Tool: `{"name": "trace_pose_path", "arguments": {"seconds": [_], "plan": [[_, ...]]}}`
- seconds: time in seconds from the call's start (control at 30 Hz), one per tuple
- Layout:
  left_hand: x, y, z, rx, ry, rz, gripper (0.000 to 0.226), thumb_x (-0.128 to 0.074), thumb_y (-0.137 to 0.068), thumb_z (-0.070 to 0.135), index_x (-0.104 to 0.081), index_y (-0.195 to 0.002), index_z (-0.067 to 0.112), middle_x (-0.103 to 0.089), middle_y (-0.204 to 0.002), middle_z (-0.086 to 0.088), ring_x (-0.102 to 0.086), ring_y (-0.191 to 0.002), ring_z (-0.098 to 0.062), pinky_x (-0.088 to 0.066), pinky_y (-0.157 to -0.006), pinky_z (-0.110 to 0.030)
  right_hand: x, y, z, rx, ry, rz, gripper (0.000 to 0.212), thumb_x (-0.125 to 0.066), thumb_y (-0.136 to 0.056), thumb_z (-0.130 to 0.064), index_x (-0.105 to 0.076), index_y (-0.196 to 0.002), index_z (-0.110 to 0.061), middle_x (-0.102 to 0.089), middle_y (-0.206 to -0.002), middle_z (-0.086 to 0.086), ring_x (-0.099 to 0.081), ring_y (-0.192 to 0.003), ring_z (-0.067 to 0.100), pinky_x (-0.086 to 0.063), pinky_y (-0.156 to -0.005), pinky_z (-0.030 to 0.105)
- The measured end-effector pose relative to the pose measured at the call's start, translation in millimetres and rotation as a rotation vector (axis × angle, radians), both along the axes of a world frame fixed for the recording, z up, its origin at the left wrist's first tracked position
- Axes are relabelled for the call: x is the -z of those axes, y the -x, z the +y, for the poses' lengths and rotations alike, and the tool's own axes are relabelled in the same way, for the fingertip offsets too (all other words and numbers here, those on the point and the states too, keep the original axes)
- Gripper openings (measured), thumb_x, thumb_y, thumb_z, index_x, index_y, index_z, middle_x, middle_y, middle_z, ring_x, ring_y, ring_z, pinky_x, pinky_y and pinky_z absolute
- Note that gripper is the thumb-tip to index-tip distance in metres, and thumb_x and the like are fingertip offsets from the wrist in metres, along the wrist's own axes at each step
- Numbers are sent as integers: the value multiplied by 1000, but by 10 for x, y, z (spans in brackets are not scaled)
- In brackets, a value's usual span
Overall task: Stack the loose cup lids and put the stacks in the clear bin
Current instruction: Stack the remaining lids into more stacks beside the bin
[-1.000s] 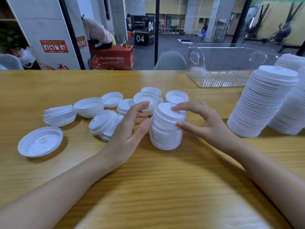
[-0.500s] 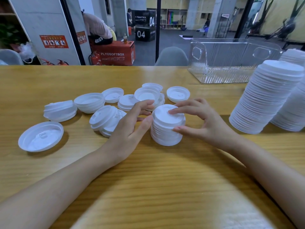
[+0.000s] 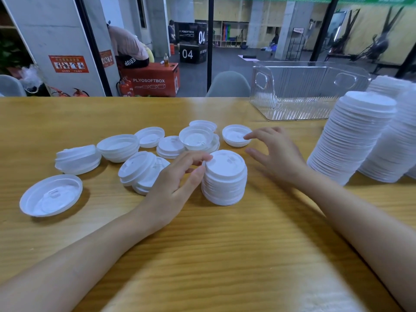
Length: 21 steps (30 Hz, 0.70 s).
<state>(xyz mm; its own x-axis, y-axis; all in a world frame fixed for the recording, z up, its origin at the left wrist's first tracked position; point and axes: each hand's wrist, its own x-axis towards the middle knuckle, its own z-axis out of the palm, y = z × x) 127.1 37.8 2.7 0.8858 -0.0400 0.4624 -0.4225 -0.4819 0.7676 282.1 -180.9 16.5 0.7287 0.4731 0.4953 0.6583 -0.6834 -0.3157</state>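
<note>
Right hand [image 3: 278, 154] is now off the short lid stack [image 3: 224, 179], fingers spread open.
Left hand [image 3: 173, 185] touches the stack's side with relaxed fingers; it stands on the table [image 3: 225, 255], clear bin [image 3: 304, 93] well apart behind.

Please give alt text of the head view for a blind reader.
A left hand touches a short stack of white lids on a wooden table; the right hand reaches toward a loose lid. Tall stacks and a clear bin stand right.
</note>
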Motion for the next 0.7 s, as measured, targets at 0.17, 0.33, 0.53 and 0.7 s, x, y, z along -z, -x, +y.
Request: {"name": "trace_pose_path", "arguments": {"seconds": [0.17, 0.33, 0.53, 0.7], "plan": [[5, 1, -3, 0, -12, -14, 40, -40, -95, 43, -58, -125, 23, -59, -122, 13, -52, -121, -9, -38, -97, -13, 12, -160, 259, 74, 204, -81, 34, -63, -94, -34, -61, -127, -24, -58, -134, -6, -38, -125, 25, -27, -100, 36], [1, -2, -4, 3, -15, -18, 41, -40, -95, 42, -58, -125, 22, -59, -123, 10, -53, -120, -7, -37, -96, -11, 5, -204, 288, 143, 245, -117, 18, -59, -97, -32, -70, -110, -24, -63, -124, -6, -41, -117, 24, -27, -92, 35], [-11, 7, -11, 1, -11, -13, 42, -40, -94, 43, -58, -124, 21, -59, -123, 8, -53, -119, -5, -36, -94, -9, -198, 57, 126, -55, -372, 207, 8, -69, -91, -14, -66, -90, -21, -62, -80, -16, -57, -82, 10, -42, -76, 19], [-12, 9, -15, -4, 12, 6, 31, -45, -98, 36, -58, -124, 24, -59, -120, 17, -53, -118, -4, -40, -96, -14, -221, 282, -109, -5, -763, 764, 10, -68, -92, -17, -63, -100, -20, -67, -83, -4, -55, -76, 9, -40, -65, 22]]}}
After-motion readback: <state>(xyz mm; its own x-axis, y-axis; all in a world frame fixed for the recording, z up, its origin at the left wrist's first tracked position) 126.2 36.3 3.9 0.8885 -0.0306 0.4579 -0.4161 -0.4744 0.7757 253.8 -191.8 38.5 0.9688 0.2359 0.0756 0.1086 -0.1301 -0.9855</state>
